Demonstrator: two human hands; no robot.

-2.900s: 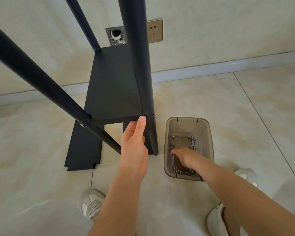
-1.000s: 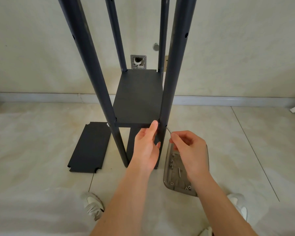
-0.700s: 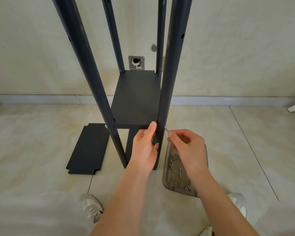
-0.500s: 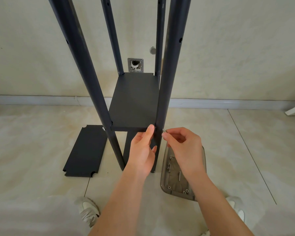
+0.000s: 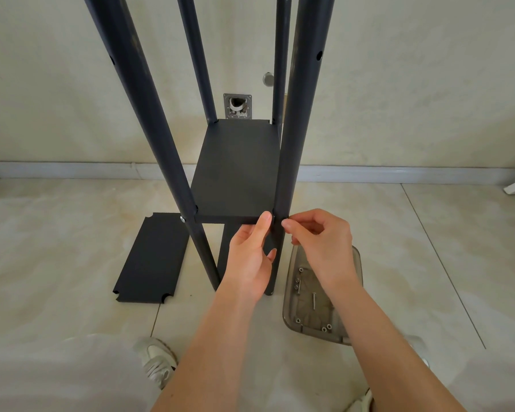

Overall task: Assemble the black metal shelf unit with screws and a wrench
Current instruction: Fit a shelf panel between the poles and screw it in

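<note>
A black shelf unit stands on the floor, with several upright poles and one shelf panel point(image 5: 238, 171) mounted low between them. My left hand point(image 5: 252, 257) holds the panel's front right corner from below, index finger straight up along the front right pole point(image 5: 292, 138). My right hand point(image 5: 321, 248) pinches a screw against that pole at shelf height; the screw itself is hidden by my fingertips. A clear plastic tray point(image 5: 354, 263) with several screws lies on the floor just right of the pole.
A loose black shelf panel point(image 5: 152, 257) lies flat on the tiled floor to the left. The wall with an open socket box point(image 5: 238, 106) is close behind the unit. My shoes point(image 5: 156, 361) are at the bottom edge.
My right hand took a screw from the tray, rose and moved left until its fingertips reached the front right pole. My left hand stayed at the shelf corner.
</note>
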